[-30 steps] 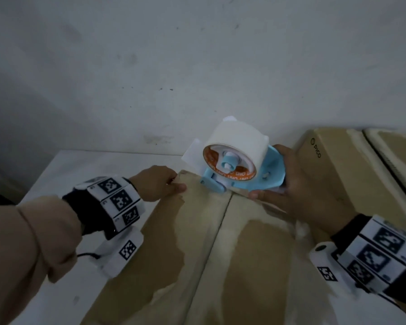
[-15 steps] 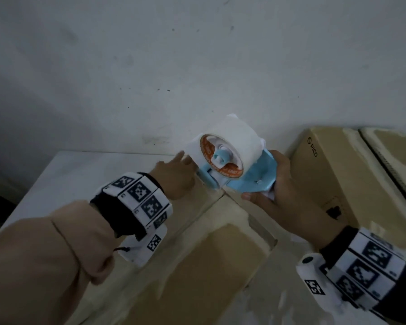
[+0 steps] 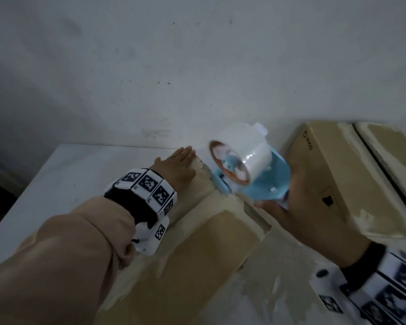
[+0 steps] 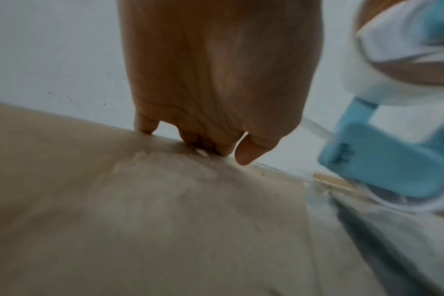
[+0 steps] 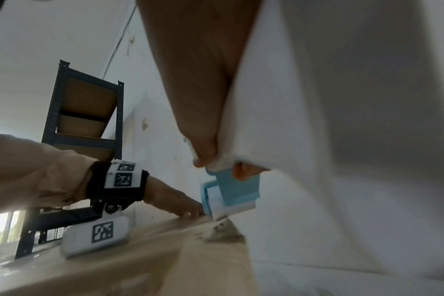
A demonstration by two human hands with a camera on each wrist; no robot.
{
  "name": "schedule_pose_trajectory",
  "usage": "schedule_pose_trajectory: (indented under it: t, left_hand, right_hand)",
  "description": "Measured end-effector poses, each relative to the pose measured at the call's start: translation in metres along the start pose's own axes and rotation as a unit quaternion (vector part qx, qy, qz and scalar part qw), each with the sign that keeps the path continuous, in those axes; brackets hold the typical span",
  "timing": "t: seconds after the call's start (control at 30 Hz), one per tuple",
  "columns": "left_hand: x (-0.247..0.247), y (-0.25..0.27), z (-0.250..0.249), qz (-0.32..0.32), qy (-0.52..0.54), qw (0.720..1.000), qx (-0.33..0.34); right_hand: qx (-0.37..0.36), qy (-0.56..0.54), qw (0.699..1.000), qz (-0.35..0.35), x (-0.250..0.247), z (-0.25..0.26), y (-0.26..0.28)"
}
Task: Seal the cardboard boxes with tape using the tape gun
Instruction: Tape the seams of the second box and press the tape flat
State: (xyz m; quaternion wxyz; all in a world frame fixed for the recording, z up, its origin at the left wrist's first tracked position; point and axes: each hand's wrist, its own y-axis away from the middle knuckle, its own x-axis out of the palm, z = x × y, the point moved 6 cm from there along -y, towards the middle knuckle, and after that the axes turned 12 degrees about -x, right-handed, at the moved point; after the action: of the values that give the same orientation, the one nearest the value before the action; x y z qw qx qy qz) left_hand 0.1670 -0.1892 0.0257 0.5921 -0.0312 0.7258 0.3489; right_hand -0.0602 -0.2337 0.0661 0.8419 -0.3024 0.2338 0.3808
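While the left hand lies flat, fingers straight, on the near cardboard box at its far edge, the right hand grips the tape gun there. Its seam looks untaped, though blur hides detail; taping is barely begun.

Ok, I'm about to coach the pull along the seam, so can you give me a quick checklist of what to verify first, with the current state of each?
1. Tape gun gripped: ok, the right hand is wrapped round its blue frame.
2. Nose of the gun at the far end of the box: ok, it sits by the far edge.
3. Box steadied: ok, the left hand lies flat on the far edge, fingers touching the cardboard.
4. Left fingers out of the gun's path: ok, they lie beside it.
5. Tape end stuck down: cannot tell, blurred.
6. Flaps flush at the seam: cannot tell.
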Motion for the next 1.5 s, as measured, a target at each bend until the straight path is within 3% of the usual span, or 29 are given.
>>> schedule_pose_trajectory:
  t: [0.13, 0.27, 0.3, 0.33, 0.37, 0.4, 0.43, 0.47, 0.5, 0.53, 0.67, 0.93, 1.17, 1.3, 1.5]
  left_hand:
    - [0.006, -0.004, 0.001, 0.033, -0.032, 0.999, -0.014]
    - [0.004, 0.004, -0.005, -0.053, -0.038, 0.998, -0.002]
    - [0.006, 0.01, -0.015, -0.068, 0.015, 0.996, 0.055]
    - [0.01, 0.024, -0.033, -0.023, 0.071, 0.983, 0.166]
    - [0.018, 0.036, -0.051, 0.017, 0.134, 0.952, 0.276]
    - [0.039, 0.046, -0.063, 0.133, 0.123, 0.932, 0.314]
    - [0.047, 0.055, -0.065, 0.144, 0.015, 0.958, 0.246]
    - [0.044, 0.052, -0.06, 0.069, -0.079, 0.981, 0.163]
    - [0.038, 0.048, -0.055, 0.003, -0.132, 0.986, 0.104]
    - [0.033, 0.055, -0.057, -0.003, -0.143, 0.986, 0.079]
    - [0.032, 0.058, -0.048, 0.039, -0.124, 0.99, 0.063]
    - [0.021, 0.037, -0.035, 0.011, -0.182, 0.983, 0.024]
    - [0.018, 0.033, -0.032, 0.019, -0.181, 0.983, 0.026]
    - [0.016, 0.034, -0.034, 0.027, -0.16, 0.986, 0.03]
    - [0.023, 0.063, -0.063, 0.022, -0.119, 0.992, 0.036]
  right_hand:
    - [-0.006, -0.007, 0.999, -0.049, -0.015, -0.002, 0.03]
    - [-0.023, 0.027, 0.997, -0.067, -0.015, 0.004, 0.026]
    - [-0.021, 0.031, 0.997, -0.069, -0.016, 0.004, 0.026]
    - [-0.02, 0.02, 0.997, -0.07, -0.016, 0.004, 0.025]
    - [-0.018, 0.011, 0.998, -0.063, -0.015, 0.003, 0.026]
    - [-0.017, 0.007, 0.998, -0.058, -0.014, 0.0, 0.027]
    - [-0.012, 0.007, 0.998, -0.054, -0.013, -0.002, 0.028]
    - [-0.007, 0.011, 0.999, -0.053, -0.013, -0.005, 0.028]
    - [-0.005, 0.011, 0.999, -0.051, -0.013, -0.006, 0.029]
    - [-0.007, 0.008, 0.999, -0.053, -0.013, -0.007, 0.029]
    - [-0.019, 0.016, 0.998, -0.061, -0.01, -0.001, 0.028]
    - [-0.045, 0.016, 0.997, -0.054, -0.007, 0.01, 0.001]
    - [0.028, 0.029, 0.999, -0.004, -0.013, 0.0, 0.034]
    - [0.013, -0.038, 0.995, -0.087, -0.03, -0.005, 0.067]
    - [0.004, -0.037, 0.992, -0.119, -0.031, -0.003, 0.07]
